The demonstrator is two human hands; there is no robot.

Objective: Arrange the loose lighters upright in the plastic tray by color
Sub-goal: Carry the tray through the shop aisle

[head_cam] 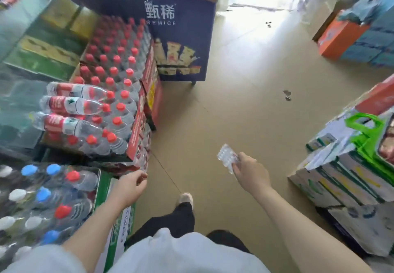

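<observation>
Walking the aisle: right hand (249,171) grips clear plastic tray (226,157) at centre-right; left hand (133,184) loosely curled, holding nothing. Best kept level; no lighters visible.

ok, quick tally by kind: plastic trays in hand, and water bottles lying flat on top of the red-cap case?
Plastic tray, held in the right hand: 1
Water bottles lying flat on the red-cap case: 3
Total: 4

Right hand (251,172) gripping (fingers curled), left hand (130,187) loose
</observation>
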